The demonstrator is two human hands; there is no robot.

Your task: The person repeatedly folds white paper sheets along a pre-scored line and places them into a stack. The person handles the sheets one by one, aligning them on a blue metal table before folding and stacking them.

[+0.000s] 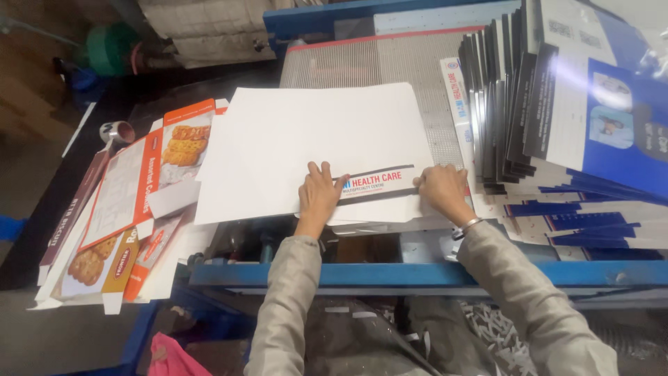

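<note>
1. The blue metal work frame (390, 273) carries a perforated grey bed (376, 63), and the whole job rests on it.
2. A fanned stack of blue printed sheets (557, 104) leans at the right; flattened biscuit cartons (125, 209) lie at the left.
3. A large white sheet (292, 146) lies flat over the bed, its near edge overhanging the frame.
4. A narrow printed strip (379, 184) sits on the sheet's near edge, between the two hands.
5. The left hand (319, 195) lies flat, fingers spread, pressing the strip's left end (no pinch visible).
6. The right hand (441, 189), bangle at the wrist, curls onto the strip's right end; whether it pinches or only presses I cannot tell.
7. To do this well, I judge: keep even pressure at both ends so the strip stays square to the sheet's edge.
</note>
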